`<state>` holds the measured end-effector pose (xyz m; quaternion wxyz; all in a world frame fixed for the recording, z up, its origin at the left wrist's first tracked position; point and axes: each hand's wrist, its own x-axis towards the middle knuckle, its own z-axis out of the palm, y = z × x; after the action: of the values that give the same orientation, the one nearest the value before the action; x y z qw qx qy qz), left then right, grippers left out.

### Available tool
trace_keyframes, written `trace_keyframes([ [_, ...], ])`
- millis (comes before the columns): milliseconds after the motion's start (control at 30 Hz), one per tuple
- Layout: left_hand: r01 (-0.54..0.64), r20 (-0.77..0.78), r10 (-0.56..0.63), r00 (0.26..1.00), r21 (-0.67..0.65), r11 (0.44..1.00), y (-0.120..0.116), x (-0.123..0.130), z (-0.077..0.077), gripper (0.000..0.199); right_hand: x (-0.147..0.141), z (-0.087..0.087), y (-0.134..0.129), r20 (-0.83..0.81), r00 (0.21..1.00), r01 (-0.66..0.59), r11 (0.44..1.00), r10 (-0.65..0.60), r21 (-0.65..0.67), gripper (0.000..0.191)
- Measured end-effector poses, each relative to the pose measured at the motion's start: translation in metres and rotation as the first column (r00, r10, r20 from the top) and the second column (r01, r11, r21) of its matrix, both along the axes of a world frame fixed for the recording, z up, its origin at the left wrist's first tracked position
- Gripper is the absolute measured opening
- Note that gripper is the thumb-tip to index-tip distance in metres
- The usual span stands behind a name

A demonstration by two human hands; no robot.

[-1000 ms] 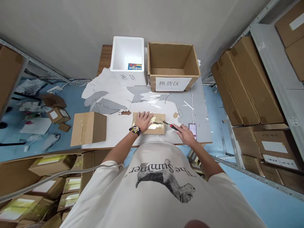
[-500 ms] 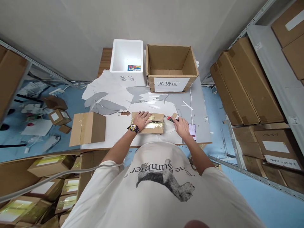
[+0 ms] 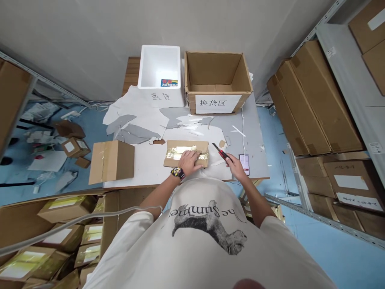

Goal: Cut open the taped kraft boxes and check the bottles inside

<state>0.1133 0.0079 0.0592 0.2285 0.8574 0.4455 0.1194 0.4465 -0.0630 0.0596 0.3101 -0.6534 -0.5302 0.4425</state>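
A small flat cardboard box (image 3: 171,146) with shiny clear tape and a white label lies on the table in front of me. My left hand (image 3: 189,161) rests on its near right part, fingers stretched over the top and holding nothing; it hides some of the tape. In my right hand (image 3: 236,165) is a red and black utility knife (image 3: 221,153). Its dark blade is out and points away to the left, just right of the box and apart from it.
A closed carton (image 3: 112,162) stands on the left of the table (image 3: 144,160). At the back are a white foam box (image 3: 161,94) and an open carton (image 3: 218,82). A phone (image 3: 244,162) lies near the right hand. Shelves with cartons (image 3: 321,100) flank the right side.
My left hand has slid toward me and to the right over the box. My right hand has drawn the knife back from the box's right end, showing its blade.
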Motion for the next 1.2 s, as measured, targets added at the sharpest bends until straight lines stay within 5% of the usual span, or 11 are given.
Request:
trace_keyframes([
  [267,-0.066,-0.118,0.055,0.991,-0.089,0.994,0.0,0.017,0.007,0.079,-0.068,0.007,0.08,-0.371,0.926,-0.11,0.991,0.073,-0.08,0.055],
  [433,-0.128,-0.149,0.106,0.983,-0.146,0.981,0.008,0.024,0.012,0.086,-0.092,0.008,0.117,-0.353,0.929,-0.185,0.965,0.11,-0.185,0.055],
  [667,-0.236,-0.056,0.231,0.971,-0.119,0.964,-0.003,0.022,0.01,0.087,-0.017,0.024,0.098,-0.251,0.956,-0.199,0.967,0.154,-0.162,0.049],
  [800,-0.237,-0.04,0.234,0.971,-0.137,0.962,-0.001,0.024,0.01,0.086,0.025,0.033,0.082,-0.165,0.948,-0.308,0.92,0.274,-0.244,0.052],
  [1067,-0.196,-0.062,0.188,0.98,-0.168,0.966,0.004,0.02,0.008,0.088,0.017,0.03,0.105,0.018,0.849,-0.516,0.836,0.528,-0.189,0.043],
  [1200,-0.187,-0.068,0.177,0.982,-0.171,0.967,0.004,0.019,0.007,0.087,0.019,0.036,0.131,-0.04,0.765,-0.635,0.741,0.643,-0.221,0.037],
])
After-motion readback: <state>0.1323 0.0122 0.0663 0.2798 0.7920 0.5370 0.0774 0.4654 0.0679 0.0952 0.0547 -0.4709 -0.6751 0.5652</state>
